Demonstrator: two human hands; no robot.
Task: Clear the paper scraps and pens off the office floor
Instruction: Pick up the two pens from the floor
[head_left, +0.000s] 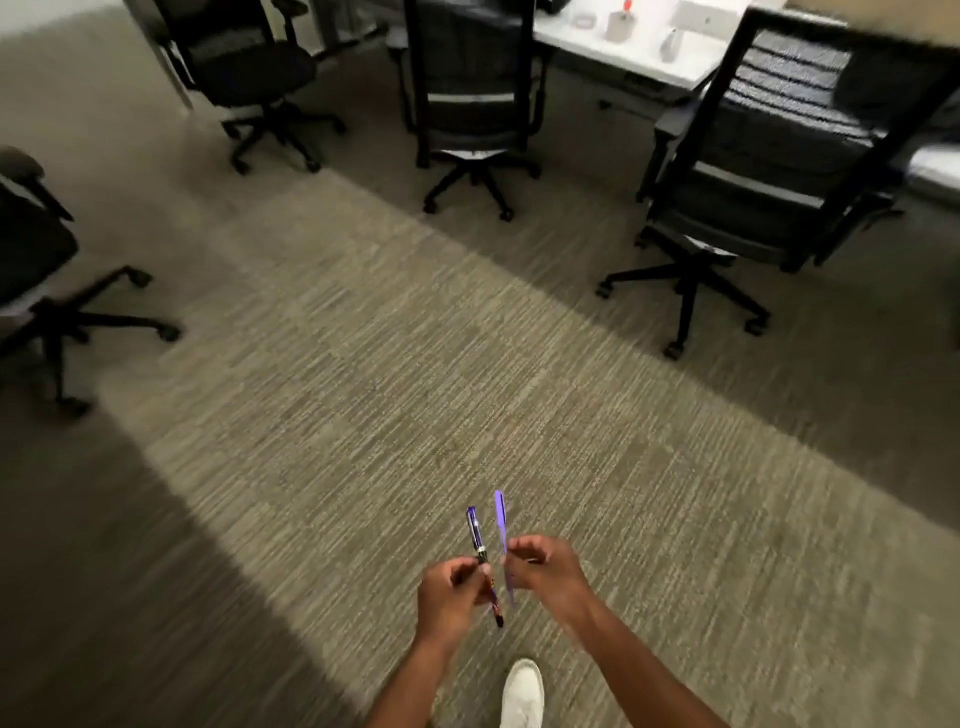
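While blur hides any lettering, left hand (449, 597) grips pen (478, 540); right hand (545, 569) pinches purple pen (502, 525).

Office floor of ribbed grey-brown carpet (363, 364), crossed by a paler lit band between darker strips. Four black swivel chairs on castors stand well beyond the hands — one at far left (36, 291), one at upper left (249, 67), one straight ahead (475, 104), one ahead to the right (769, 176). Behind the latter two — a white desk (644, 57) bearing small blurred objects.
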